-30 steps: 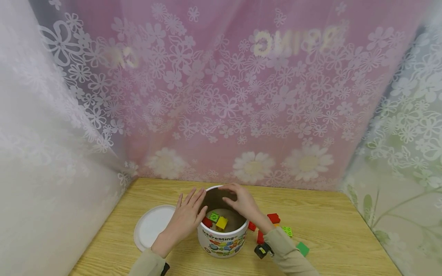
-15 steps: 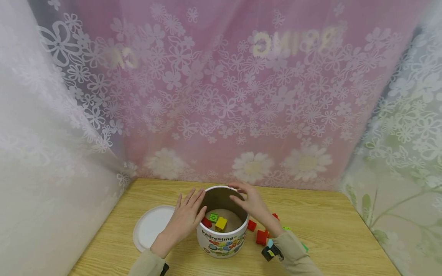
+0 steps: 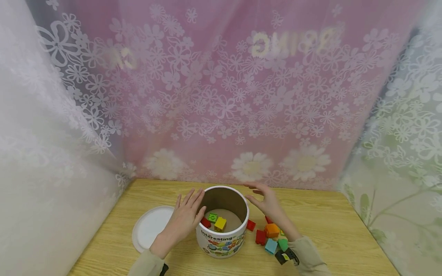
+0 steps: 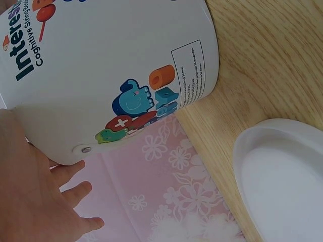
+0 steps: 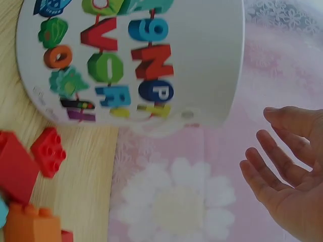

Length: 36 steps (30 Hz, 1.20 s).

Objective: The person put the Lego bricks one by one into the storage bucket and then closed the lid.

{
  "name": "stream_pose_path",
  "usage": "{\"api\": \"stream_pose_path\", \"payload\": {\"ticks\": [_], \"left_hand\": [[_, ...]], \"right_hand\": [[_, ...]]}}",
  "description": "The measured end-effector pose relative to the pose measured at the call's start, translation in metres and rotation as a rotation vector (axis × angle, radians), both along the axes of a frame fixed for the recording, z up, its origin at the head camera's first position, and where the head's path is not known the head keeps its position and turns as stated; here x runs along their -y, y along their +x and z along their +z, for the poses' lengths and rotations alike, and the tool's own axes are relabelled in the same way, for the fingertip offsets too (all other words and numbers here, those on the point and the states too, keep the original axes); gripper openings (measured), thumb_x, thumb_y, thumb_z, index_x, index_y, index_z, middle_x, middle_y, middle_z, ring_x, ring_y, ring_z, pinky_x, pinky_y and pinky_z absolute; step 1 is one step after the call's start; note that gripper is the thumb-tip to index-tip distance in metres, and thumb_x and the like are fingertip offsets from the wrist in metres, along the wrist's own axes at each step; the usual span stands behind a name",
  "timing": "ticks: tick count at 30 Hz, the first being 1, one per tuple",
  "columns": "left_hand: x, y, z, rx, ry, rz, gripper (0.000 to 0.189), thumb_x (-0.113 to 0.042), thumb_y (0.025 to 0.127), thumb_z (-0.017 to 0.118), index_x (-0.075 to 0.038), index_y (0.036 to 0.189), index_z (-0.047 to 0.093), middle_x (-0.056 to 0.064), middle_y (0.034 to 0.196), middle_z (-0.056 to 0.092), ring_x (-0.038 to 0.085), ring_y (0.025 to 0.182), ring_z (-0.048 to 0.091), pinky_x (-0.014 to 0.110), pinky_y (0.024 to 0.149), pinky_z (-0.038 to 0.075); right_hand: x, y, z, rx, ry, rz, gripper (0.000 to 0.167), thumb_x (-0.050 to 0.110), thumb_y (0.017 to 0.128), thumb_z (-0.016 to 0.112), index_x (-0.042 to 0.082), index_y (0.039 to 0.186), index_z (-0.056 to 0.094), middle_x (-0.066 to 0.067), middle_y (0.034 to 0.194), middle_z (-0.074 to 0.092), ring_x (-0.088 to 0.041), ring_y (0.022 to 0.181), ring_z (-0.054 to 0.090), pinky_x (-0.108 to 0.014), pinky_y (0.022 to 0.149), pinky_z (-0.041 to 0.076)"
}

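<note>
A white printed bucket point(image 3: 221, 245) stands upright on the table, its mouth facing up. Inside it lie a yellow block point(image 3: 220, 224), a green block point(image 3: 212, 217) and a red block point(image 3: 205, 222). My left hand point(image 3: 183, 216) rests on the bucket's left rim with fingers extended; the left wrist view has the bucket wall point(image 4: 116, 60) right beside it. To the right of the rim, apart from it, my right hand point(image 3: 267, 201) hovers with nothing in its loosely bent fingers. The right wrist view also has that hand point(image 5: 290, 169) away from the bucket.
A white lid point(image 3: 150, 229) lies left of the bucket. Loose blocks sit on the right: orange point(image 3: 271, 230), red point(image 3: 260, 237), light blue point(image 3: 271, 246) and green point(image 3: 282, 244), partly beneath the right forearm. A floral curtain point(image 3: 221, 96) hangs behind the table.
My right hand has moved right, from over the bucket's mouth to outside its rim, exposing more loose blocks. The left hand has stayed at the left rim.
</note>
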State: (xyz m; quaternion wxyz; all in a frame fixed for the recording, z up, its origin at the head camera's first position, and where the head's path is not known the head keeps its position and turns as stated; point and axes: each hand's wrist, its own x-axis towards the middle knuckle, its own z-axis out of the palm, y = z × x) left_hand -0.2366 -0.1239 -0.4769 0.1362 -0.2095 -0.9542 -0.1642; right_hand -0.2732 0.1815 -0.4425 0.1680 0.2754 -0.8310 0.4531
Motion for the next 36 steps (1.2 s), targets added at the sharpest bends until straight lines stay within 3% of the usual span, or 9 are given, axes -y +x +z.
{"api": "stream_pose_path", "payload": {"ticks": [12,21,27,33,36], "left_hand": [[-0.002,0.0,-0.001,0.009,0.005,0.0,0.061,-0.043,0.109,0.042,-0.01,0.159,0.035,0.007,0.163,0.034,0.03,0.154,0.023,0.064,0.121,0.013],[-0.001,0.001,0.001,-0.004,0.017,-0.007,0.06,-0.042,0.109,0.042,-0.009,0.159,0.036,0.007,0.163,0.035,0.033,0.152,0.026,0.065,0.12,0.014],[-0.001,0.001,0.002,0.006,0.018,-0.008,0.06,-0.042,0.109,0.042,-0.009,0.158,0.036,0.007,0.163,0.035,0.033,0.152,0.026,0.065,0.121,0.013],[-0.002,0.002,0.004,0.014,0.016,-0.009,0.06,-0.041,0.109,0.043,-0.009,0.158,0.036,0.007,0.163,0.034,0.033,0.152,0.026,0.065,0.121,0.012],[-0.002,0.002,0.003,0.013,0.013,-0.009,0.06,-0.041,0.109,0.043,-0.008,0.158,0.036,0.007,0.163,0.034,0.033,0.152,0.026,0.065,0.121,0.013]], "right_hand": [[-0.058,0.019,-0.012,0.067,0.015,-0.091,0.041,0.004,0.094,0.071,0.003,0.134,0.064,-0.016,0.131,0.066,-0.039,0.118,0.06,-0.054,0.097,0.052],[-0.098,0.034,-0.03,0.049,0.055,-0.161,0.041,0.007,0.093,0.074,0.004,0.133,0.066,-0.015,0.127,0.068,-0.016,0.109,0.063,-0.044,0.09,0.058],[-0.119,0.047,-0.042,0.142,0.039,-0.192,0.042,0.01,0.093,0.074,0.005,0.133,0.065,-0.016,0.129,0.067,0.008,0.106,0.057,-0.042,0.088,0.059],[-0.135,0.059,-0.054,0.273,0.003,-0.193,0.046,0.012,0.093,0.074,0.004,0.137,0.062,-0.02,0.132,0.064,0.01,0.105,0.056,-0.031,0.088,0.058],[-0.142,0.063,-0.063,0.376,-0.016,-0.179,0.048,0.014,0.094,0.073,0.004,0.139,0.06,-0.022,0.135,0.061,0.002,0.108,0.06,-0.026,0.088,0.057]]}}
